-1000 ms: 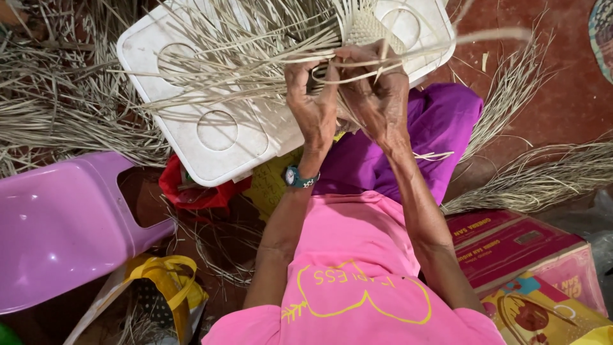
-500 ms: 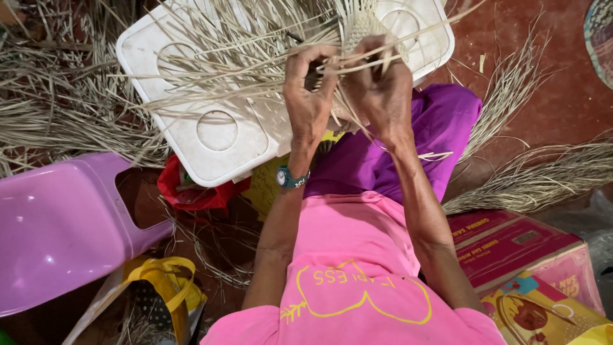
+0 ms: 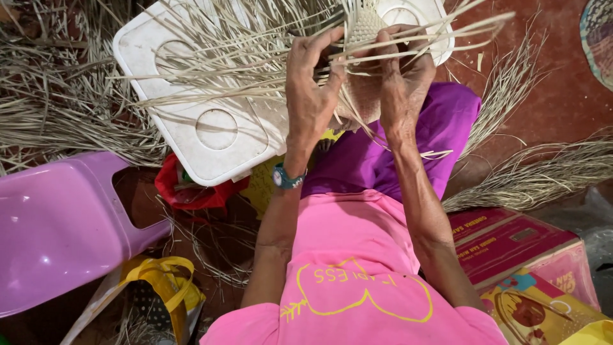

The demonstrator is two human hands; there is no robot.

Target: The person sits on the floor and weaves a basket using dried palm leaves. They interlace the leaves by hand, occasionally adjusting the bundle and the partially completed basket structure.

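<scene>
1. Head view, hands: the left hand (image 3: 311,96) and the right hand (image 3: 401,83) are raised side by side over the lap, both closed around a small, pale, partly woven piece of dried straw (image 3: 365,83). The left thumb and fingertips pinch loose strands at its left edge; the right fingers wrap its right side. Neither hand is open.

2. Head view, surroundings: long unwoven pale straw strands (image 3: 255,51) fan out from the woven piece to the left and upper right, crossing above an upturned white plastic stool (image 3: 211,134). A teal wristwatch (image 3: 285,178) sits on the left wrist. A pink plastic chair (image 3: 57,223) lies at the lower left, a red cloth bundle (image 3: 185,191) beside the stool, printed cardboard boxes (image 3: 523,249) at the lower right, and heaps of dry straw (image 3: 57,108) on the red floor.

3. Handling, as a judgement: the woven piece looks very light and springy, the strands thin and brittle — likely to kink or snap if bent sharply. The firm woven edge, where both hands already grip, seems the safest hold.

4. Against the frame a second ago: the hands sit a little higher and closer together, and the left thumb has shifted onto a strand — the surroundings are unchanged.
</scene>
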